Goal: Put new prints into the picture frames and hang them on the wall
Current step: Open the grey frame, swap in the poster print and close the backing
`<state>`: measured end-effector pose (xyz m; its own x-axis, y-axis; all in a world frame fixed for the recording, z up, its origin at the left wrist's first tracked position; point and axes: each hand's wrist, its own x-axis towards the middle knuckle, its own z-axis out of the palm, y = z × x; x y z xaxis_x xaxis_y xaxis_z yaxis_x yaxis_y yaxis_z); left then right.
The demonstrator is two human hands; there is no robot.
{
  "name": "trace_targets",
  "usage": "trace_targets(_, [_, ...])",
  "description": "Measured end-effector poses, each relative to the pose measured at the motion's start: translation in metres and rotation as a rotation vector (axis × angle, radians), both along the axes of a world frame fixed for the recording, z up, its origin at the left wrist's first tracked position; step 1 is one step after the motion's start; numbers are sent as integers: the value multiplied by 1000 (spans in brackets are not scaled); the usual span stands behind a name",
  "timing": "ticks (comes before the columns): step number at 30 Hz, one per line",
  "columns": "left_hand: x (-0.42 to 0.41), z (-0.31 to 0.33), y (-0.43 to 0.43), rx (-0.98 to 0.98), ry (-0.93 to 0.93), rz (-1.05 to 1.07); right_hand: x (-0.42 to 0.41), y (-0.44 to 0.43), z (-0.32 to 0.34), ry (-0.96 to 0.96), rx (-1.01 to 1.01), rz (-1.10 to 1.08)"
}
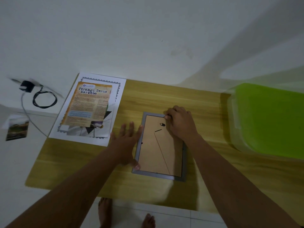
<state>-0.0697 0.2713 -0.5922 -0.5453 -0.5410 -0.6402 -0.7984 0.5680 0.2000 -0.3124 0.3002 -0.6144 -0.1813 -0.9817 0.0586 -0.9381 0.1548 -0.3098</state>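
Fibreboard back (158, 155) of rectangular grey frame (153, 174) face-up on wood-grain table (82, 162).

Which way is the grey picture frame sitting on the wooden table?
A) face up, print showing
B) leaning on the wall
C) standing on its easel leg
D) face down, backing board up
D: the picture frame lies flat with its brown backing board and hanger hook facing up. The left hand presses flat at its left edge, and the right hand has fingers curled at its top edge.
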Motion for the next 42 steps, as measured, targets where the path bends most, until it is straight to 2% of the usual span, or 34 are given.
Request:
trace_targets(4, [1, 0, -1, -11, 11, -1, 2, 4, 4, 12, 42, -15])
trace_targets(9, [3, 1, -1, -58, 24, -15, 33, 35, 13, 5, 97, 86])
trace_targets(14, [5, -1, -3, -113, 23, -37, 63, 57, 3, -31, 251, 87])
trace_targets(23, [7, -4, -9, -121, -2, -71, 79, 51, -10, -70, 140, -88])
trace_targets(42, [8, -7, -9, -124, 15, -56, 80, 47, -4, -64, 124, -142])
